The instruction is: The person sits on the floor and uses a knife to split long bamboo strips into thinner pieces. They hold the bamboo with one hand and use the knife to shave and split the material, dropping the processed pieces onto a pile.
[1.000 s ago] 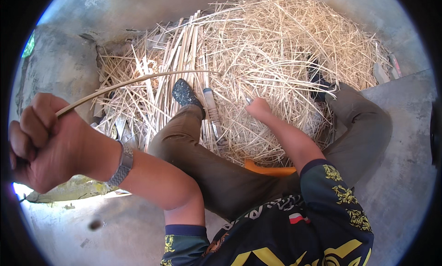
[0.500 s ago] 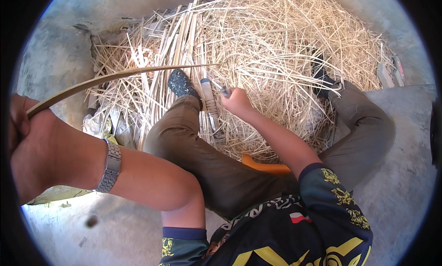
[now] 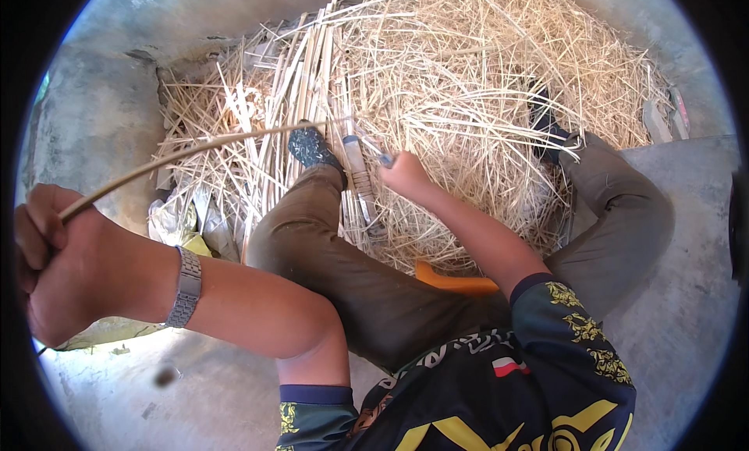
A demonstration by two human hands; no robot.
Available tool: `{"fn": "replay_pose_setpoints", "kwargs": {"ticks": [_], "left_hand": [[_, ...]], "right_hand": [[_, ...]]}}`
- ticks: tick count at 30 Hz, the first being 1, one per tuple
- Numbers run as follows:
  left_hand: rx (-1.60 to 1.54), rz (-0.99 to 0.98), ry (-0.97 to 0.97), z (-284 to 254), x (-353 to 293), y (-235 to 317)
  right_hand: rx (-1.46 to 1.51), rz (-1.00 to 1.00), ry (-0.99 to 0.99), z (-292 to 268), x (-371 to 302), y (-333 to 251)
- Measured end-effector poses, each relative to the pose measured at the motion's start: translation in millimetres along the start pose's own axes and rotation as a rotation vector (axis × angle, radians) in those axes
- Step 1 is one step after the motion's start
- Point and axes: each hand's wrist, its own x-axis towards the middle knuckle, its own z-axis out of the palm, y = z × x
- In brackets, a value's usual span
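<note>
Shifts knife [image 3: 386, 161] left in right hand [image 3: 406, 175] since a second ago | clamps strip [image 3: 148, 165] in left hand [image 3: 69, 257], knife in right | apparently thinning strip; next, needs knife steadied against strip

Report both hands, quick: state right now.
Left hand: closed, holding a long curved strip.
Right hand: closed, holding a small grey-handled tool.

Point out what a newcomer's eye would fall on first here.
Likely the great heap of pale, thin shavings filling the upper middle and right. Next would come the long curved strip in the grip of the left hand, at the left edge, arching toward the middle. A bright orange object shows just below the heap.
</note>
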Motion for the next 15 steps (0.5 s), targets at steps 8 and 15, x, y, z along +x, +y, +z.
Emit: {"fn": "replay_pose_setpoints", "kwargs": {"ticks": [8,15], "left_hand": [[-0.037,-0.034,-0.129,8.2,-13.2,-0.1],[-0.012,0.004,-0.023,-3.0,-10.5,3.6]], "right_hand": [[-0.060,-0.122,0.122,4.5,0.0,-40.7],[0.038,-0.210,-0.020,10.8,12.0,10.2]]}}
